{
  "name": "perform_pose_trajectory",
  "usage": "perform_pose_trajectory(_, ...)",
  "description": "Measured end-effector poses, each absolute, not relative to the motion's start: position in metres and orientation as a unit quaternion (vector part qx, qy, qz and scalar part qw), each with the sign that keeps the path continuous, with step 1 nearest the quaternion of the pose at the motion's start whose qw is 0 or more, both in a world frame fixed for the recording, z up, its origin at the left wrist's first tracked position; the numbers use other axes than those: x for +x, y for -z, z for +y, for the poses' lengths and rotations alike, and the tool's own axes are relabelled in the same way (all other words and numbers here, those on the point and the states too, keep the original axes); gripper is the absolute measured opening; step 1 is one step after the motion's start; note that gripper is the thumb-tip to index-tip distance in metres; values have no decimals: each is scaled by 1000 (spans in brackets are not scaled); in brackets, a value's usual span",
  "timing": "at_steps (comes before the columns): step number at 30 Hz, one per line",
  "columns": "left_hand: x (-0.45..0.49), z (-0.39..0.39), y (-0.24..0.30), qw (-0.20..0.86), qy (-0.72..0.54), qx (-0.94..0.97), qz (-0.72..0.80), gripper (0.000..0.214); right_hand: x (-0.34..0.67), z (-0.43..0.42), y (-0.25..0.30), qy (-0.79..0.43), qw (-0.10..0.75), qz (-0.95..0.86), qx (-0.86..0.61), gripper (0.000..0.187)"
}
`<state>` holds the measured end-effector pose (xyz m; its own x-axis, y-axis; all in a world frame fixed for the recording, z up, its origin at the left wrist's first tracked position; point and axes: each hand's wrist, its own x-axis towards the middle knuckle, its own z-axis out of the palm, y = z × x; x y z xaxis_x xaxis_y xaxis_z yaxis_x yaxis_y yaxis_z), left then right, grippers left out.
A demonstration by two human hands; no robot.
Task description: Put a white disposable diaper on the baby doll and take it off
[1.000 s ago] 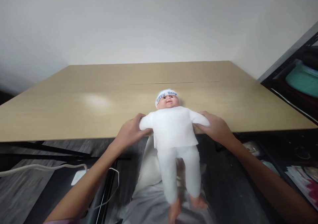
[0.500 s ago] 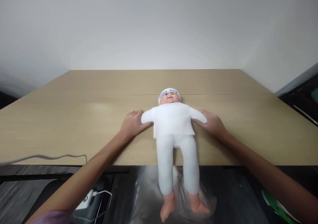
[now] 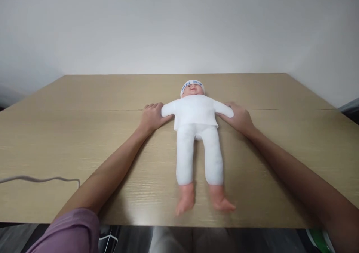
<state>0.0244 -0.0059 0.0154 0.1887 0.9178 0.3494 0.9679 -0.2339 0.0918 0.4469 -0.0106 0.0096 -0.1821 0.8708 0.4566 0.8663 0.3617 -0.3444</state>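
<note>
A baby doll (image 3: 196,133) in a white suit and a white cap with blue lettering lies on its back on the wooden table (image 3: 84,133), head away from me, bare feet near the front edge. My left hand (image 3: 152,116) is closed around the doll's arm on the left side. My right hand (image 3: 238,117) grips the doll's other arm, fingers wrapped under the sleeve. Both my forearms stretch across the tabletop.
A thin white cable (image 3: 42,179) runs over the table's left front part. A plain white wall stands behind the table. Below the front edge I see dark floor and a bit of something green (image 3: 318,236) at the lower right.
The doll has been slid further onto the table by both hands; its legs, which hung over the front edge, now lie fully on the tabletop.
</note>
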Motion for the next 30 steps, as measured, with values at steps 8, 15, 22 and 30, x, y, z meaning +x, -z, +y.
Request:
perform_pose_trajectory(8,21,34,-8,81,264,-749,-603,70,451,38,-7,30,300,-790,-534,68)
perform_pose_trajectory(15,9,34,0,49,257,-750,-607,62,462,41,4,43,257,-797,-544,69)
perform_pose_trajectory(22,15,6,-1,21,279,-709,-648,64,464,27,15,42,280,-768,-574,74)
perform_pose_trajectory(30,60,-143,-45,-45,374,-697,-610,60,424,-135,-35,7,365,-748,-554,73)
